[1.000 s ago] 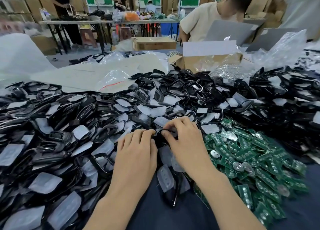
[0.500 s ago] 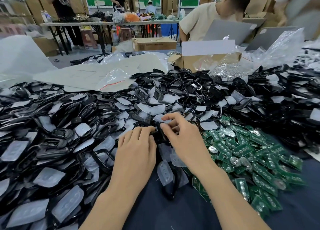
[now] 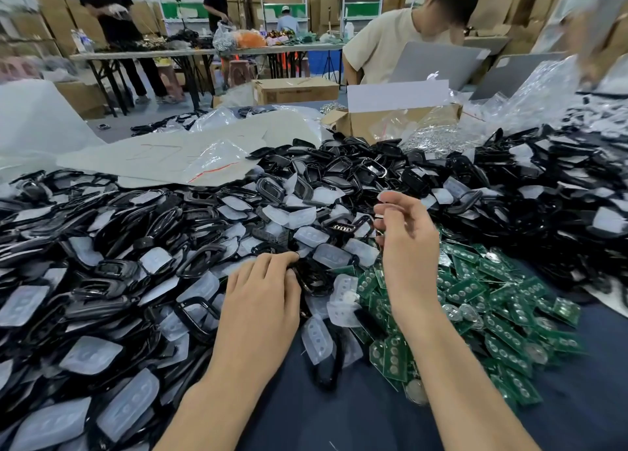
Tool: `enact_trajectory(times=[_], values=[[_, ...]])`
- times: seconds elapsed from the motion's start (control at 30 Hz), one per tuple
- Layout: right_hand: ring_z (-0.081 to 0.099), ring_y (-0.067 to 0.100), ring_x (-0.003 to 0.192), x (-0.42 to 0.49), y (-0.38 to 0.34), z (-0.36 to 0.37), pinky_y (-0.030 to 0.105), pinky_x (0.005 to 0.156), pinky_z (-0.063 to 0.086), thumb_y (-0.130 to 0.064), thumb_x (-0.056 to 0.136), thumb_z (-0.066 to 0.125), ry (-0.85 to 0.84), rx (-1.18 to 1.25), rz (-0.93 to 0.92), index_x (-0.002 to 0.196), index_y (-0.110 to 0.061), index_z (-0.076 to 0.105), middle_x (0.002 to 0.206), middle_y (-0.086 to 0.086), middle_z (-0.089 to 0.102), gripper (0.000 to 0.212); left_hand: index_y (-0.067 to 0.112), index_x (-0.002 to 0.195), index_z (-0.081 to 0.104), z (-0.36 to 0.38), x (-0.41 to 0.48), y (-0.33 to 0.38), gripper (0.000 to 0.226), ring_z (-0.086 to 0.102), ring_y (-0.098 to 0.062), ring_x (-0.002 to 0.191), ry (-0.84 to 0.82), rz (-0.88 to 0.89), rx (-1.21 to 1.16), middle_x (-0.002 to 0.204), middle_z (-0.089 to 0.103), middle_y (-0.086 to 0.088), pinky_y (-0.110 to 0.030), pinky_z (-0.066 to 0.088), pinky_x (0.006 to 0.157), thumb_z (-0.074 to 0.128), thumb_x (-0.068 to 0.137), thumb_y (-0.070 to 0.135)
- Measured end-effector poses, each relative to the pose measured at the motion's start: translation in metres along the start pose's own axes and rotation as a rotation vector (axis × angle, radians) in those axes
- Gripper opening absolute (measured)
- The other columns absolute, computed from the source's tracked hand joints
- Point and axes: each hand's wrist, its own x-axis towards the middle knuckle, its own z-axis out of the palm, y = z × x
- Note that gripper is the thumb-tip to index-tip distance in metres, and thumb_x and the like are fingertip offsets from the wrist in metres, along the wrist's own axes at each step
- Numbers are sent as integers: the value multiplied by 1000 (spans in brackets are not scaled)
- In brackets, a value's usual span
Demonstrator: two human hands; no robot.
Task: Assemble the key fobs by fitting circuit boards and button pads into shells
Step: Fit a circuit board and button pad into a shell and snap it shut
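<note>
My left hand (image 3: pixel 260 294) lies palm down near the table's middle, its fingers closed on a black shell (image 3: pixel 314 277) that pokes out to the right of the fingertips. My right hand (image 3: pixel 406 243) is lifted above the heap, fingers loosely curled. A tiny pale bit shows by its fingertips, and I cannot tell if it is held. Black shells (image 3: pixel 339 172) and translucent button pads (image 3: pixel 307 214) are heaped across the left and back. Green circuit boards (image 3: pixel 492 280) form a pile at the right, under my right wrist.
Dark blue table cloth (image 3: pixel 339 416) shows between my forearms. Plastic bags (image 3: pixel 210 158) and an open cardboard box (image 3: pixel 390 121) lie behind the heap. Across the table a person in a beige shirt (image 3: pixel 380 49) sits at a grey laptop (image 3: pixel 438 63).
My right hand has let go of the shell and risen up and to the right. My left hand stays on the shell. The camera has tilted upward a little.
</note>
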Motion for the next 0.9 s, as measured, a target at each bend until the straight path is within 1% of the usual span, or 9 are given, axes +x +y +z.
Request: enact_trajectory(times=[0.07, 0.13, 0.2, 0.4, 0.47, 0.53, 0.67, 0.77, 0.9], values=[[60, -4, 66, 4, -1, -3, 13, 58, 48, -6, 102, 47, 71, 126, 85, 104, -23, 68, 84, -11, 69, 27, 18, 121, 64, 0, -1, 0, 28, 59, -20, 103, 5, 1, 1, 111, 66, 6, -35, 43, 95, 49, 99, 21], [60, -1, 63, 6, 0, -5, 14, 56, 48, -3, 101, 46, 106, 194, 127, 100, -22, 67, 79, -11, 68, 29, 17, 121, 65, 0, -1, 0, 27, 59, -20, 103, 6, 7, 0, 111, 66, 5, -35, 43, 95, 50, 99, 20], [60, 2, 63, 5, 0, -5, 16, 55, 48, -2, 101, 45, 119, 221, 139, 99, -22, 67, 75, -13, 68, 29, 16, 121, 65, 0, -2, 1, 28, 60, -20, 103, 3, 20, -2, 111, 67, 5, -36, 44, 96, 49, 99, 20], [59, 3, 62, 4, -1, -5, 18, 55, 48, -2, 101, 42, 146, 265, 187, 98, -22, 65, 79, -7, 67, 31, 20, 118, 65, -6, 0, 9, 24, 58, -18, 101, 40, 42, -25, 107, 66, 7, -34, 43, 94, 51, 99, 24], [59, 4, 61, 5, -1, -5, 19, 55, 48, -3, 102, 41, 154, 274, 195, 98, -23, 64, 79, -6, 67, 31, 20, 117, 66, -5, 15, 13, 22, 57, -20, 101, 36, 60, 2, 107, 65, 5, -36, 44, 93, 52, 100, 25], [59, 4, 61, 6, -1, -5, 19, 55, 48, -4, 102, 41, 159, 269, 196, 99, -23, 64, 81, -5, 67, 30, 21, 119, 65, -3, 36, 17, 24, 56, -23, 105, -61, 31, 46, 110, 63, 2, -39, 43, 94, 50, 103, 29], [58, 5, 62, 4, 2, -3, 17, 54, 48, -5, 102, 41, 148, 248, 199, 101, -22, 64, 83, -5, 66, 28, 24, 128, 55, 7, 65, 23, 34, 52, -25, 119, -344, -22, 228, 122, 58, -1, -39, 43, 98, 41, 105, 45], [58, 5, 61, 5, 4, -2, 17, 54, 47, -6, 103, 40, 134, 245, 208, 100, -24, 63, 85, -3, 66, 28, 23, 126, 56, 12, 73, 23, 33, 52, -26, 118, -383, -19, 249, 120, 60, -3, -41, 44, 98, 44, 104, 45], [57, 2, 57, 4, 4, 0, 15, 53, 46, -6, 102, 40, 125, 245, 207, 100, -24, 62, 84, -4, 66, 28, 25, 115, 59, 13, 75, 22, 22, 54, -25, 112, -377, -10, 213, 111, 63, 0, -41, 44, 95, 49, 103, 40]])
